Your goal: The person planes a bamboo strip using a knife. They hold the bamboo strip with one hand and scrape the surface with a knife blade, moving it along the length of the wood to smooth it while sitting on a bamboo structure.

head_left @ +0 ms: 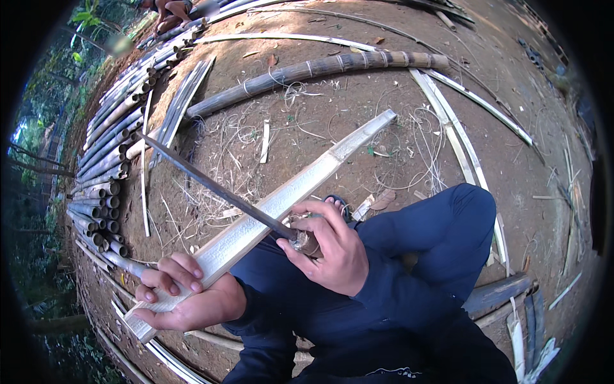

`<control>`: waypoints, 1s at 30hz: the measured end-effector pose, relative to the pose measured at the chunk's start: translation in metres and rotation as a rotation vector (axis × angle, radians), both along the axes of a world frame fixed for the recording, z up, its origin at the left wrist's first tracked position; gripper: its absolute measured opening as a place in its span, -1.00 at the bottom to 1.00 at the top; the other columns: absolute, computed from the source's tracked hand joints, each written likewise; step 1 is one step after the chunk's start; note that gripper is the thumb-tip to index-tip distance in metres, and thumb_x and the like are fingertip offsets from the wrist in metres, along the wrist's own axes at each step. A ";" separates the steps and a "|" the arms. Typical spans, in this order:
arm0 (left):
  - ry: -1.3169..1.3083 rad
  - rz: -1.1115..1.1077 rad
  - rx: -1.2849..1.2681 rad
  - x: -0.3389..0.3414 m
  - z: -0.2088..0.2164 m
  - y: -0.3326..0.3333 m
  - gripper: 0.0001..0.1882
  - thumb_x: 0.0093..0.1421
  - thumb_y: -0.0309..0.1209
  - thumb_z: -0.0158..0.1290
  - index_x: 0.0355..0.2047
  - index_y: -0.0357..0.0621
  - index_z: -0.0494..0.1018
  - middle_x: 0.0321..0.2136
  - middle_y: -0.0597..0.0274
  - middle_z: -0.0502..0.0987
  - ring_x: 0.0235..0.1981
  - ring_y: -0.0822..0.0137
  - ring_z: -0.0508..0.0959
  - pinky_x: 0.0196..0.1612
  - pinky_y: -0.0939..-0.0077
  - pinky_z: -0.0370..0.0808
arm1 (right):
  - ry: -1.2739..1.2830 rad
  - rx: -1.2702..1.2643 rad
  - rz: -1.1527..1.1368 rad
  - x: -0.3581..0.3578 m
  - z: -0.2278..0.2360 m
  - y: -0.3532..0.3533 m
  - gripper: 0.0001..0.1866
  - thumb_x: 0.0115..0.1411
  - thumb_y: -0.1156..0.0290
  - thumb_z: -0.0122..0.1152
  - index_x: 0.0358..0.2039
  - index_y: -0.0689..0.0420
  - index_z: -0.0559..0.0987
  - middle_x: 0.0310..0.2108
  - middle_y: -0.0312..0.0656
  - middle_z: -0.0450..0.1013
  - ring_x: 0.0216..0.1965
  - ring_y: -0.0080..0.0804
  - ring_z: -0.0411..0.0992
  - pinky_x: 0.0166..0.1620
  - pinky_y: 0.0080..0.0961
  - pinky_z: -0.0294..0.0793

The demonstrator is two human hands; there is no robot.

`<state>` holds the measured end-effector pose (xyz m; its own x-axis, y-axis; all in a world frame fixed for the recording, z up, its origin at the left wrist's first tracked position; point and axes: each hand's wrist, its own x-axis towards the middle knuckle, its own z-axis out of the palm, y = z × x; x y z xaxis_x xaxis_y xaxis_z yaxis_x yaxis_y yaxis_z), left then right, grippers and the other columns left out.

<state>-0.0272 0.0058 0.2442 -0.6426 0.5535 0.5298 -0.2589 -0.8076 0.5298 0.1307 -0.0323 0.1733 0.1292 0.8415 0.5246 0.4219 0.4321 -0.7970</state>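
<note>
My left hand [192, 294] is closed around the near end of a split bamboo strip [297, 182]. The strip's pale inner face is turned up, and it slants away to the upper right across my lap. In my right hand [336, 249] is the handle of a long knife [211, 185], gripped with the fingers wrapped round it. Its narrow dark blade points to the upper left and crosses over the strip near the strip's middle. Whether the blade touches the strip I cannot tell. Part of the handle is hidden by my fingers.
A thick bamboo pole [288, 73] lies on the dirt ahead, with curled shavings [240, 131] on the near side. Cut bamboo poles [115, 141] are stacked at the left. Split strips [451, 128] lie at the right. Another person [169, 13] crouches at the far left.
</note>
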 end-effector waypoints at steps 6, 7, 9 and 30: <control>0.070 -0.060 0.055 0.015 0.040 0.038 -0.69 0.32 -0.10 -0.06 -0.46 -0.01 0.25 -0.64 0.41 0.19 -0.79 0.53 0.16 -0.69 0.61 0.10 | 0.021 0.030 0.103 0.014 -0.022 -0.035 -0.56 0.15 0.33 0.37 -0.05 0.28 0.44 -0.47 -0.13 0.46 -0.55 -0.33 0.50 -0.49 -0.44 0.47; 0.083 -0.079 0.066 0.016 0.044 0.039 -0.69 0.32 -0.11 -0.07 -0.47 -0.01 0.25 -0.65 0.41 0.19 -0.78 0.52 0.16 -0.68 0.61 0.11 | -0.028 0.018 0.082 0.021 -0.029 -0.035 -0.48 0.10 0.34 0.38 0.03 0.24 0.43 -0.50 -0.17 0.42 -0.56 -0.33 0.47 -0.48 -0.43 0.46; 0.154 -0.097 0.074 0.020 0.049 0.038 -0.68 0.32 -0.11 -0.07 -0.49 0.00 0.26 -0.65 0.41 0.19 -0.78 0.52 0.17 -0.68 0.61 0.13 | -0.129 -0.002 0.054 0.039 -0.045 -0.038 -0.31 0.02 0.36 0.39 0.20 0.14 0.41 -0.55 -0.25 0.32 -0.57 -0.34 0.41 -0.46 -0.40 0.45; 0.088 0.130 -0.043 0.044 0.033 -0.008 -0.69 0.37 -0.15 -0.14 -0.46 -0.02 0.25 -0.66 0.41 0.15 -0.79 0.53 0.11 -0.71 0.61 0.08 | -0.112 -0.435 -0.161 0.139 -0.120 -0.007 -0.74 0.20 0.43 0.16 -0.13 0.30 0.52 -0.55 0.09 0.51 -0.52 0.04 0.53 -0.46 -0.12 0.49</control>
<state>0.0172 -0.0019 0.2775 -0.6624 0.4918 0.5651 -0.1041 -0.8074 0.5807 0.2693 -0.0390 0.0535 0.2384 0.9600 0.1466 0.5499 -0.0091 -0.8352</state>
